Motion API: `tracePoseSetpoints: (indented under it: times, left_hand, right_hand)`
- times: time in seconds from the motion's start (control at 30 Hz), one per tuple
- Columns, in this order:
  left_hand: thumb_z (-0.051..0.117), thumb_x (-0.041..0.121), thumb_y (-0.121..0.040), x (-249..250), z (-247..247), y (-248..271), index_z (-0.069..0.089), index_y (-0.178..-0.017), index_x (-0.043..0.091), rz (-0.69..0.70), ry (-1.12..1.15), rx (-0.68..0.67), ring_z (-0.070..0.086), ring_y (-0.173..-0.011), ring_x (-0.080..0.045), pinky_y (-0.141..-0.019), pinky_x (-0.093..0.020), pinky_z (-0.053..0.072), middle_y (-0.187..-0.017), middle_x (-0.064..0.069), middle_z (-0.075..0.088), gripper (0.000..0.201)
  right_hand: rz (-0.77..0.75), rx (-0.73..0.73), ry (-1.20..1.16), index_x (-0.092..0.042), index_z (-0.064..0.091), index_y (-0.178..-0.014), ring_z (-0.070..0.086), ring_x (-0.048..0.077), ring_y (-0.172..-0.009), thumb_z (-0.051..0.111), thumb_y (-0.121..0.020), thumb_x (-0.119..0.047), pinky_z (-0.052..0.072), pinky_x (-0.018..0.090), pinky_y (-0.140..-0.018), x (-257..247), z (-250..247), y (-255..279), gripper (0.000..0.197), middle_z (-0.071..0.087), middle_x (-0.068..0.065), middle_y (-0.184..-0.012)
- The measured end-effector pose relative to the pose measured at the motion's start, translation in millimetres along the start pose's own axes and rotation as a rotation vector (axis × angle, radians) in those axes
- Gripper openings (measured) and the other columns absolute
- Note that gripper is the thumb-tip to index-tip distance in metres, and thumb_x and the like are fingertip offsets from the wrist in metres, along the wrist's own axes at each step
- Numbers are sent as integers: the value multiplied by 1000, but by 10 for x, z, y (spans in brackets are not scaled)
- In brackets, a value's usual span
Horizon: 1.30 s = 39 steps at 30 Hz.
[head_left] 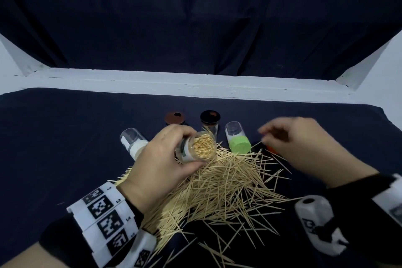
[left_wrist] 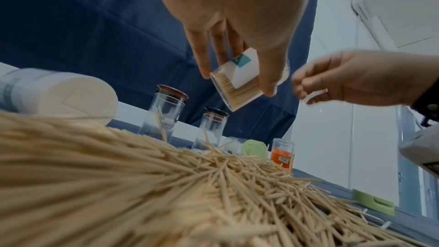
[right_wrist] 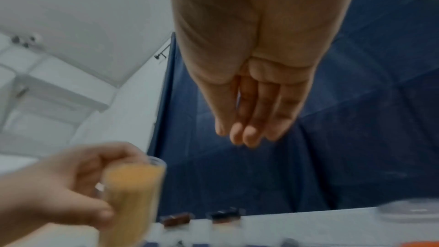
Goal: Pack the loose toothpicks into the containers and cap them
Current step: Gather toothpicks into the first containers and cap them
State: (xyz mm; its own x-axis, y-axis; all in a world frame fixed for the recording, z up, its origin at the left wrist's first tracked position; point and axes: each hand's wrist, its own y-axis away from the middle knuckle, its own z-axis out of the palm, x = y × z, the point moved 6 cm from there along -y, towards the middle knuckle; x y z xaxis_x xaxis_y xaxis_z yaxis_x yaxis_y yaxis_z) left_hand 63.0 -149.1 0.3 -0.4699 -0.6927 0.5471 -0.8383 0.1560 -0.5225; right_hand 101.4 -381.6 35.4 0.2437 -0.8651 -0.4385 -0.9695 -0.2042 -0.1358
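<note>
One full container (head_left: 196, 148) in left hand (head_left: 161, 159)

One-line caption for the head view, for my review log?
Left hand holds a clear container packed with toothpicks above the loose toothpick pile; the blurred right hand hovers beside a green-capped container.

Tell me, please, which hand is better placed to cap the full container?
The right. The left hand grips the full container; the right hand hovers beside it, seemingly pinching a small clear piece, perhaps a cap.
</note>
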Motion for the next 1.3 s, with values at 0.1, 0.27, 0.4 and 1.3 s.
tracePoseSetpoints:
  times: [0.1, 0.27, 0.4, 1.3]
  left_hand:
    - [82, 38, -66, 29, 28, -6, 61, -106, 22, 8, -4, -7, 52, -99, -1, -83, -19, 44, -101, 16, 58, 47]
    - [83, 35, -65, 72, 56, 2, 60, -105, 25, 20, -2, -26, 51, -98, 1, -81, -17, 43, -101, 19, 56, 47]
    - [81, 38, -65, 49, 53, 6, 60, -105, 25, 10, -9, -30, 50, -99, 4, -83, -15, 43, -101, 21, 55, 47]
    - [83, 33, -66, 82, 71, 8, 60, -105, 25, -2, 6, -54, 51, -99, 1, -83, -17, 43, -102, 18, 57, 46]
  right_hand:
    - [189, -391, 382, -27, 47, -131, 55, 15, -101, 62, -86, -30, 44, 23, -88, 547, 293, 49, 47, 54, 1, -121]
    - [341, -508, 367, -18, 30, -141, 44, 25, -121, 61, -81, -27, 41, 36, -101, 858, 556, 117, 68, 37, 6, -132]
    - [262, -510, 376, -15, 38, -133, 38, 22, -119, 62, -80, -23, 42, 33, -99, 723, 689, 85, 59, 35, 3, -125]
    - [26, -454, 514, -11, 40, -123, 38, 25, -120, 39, -97, -29, 37, 44, -101, 168, 1020, 306, 32, 40, 7, -129]
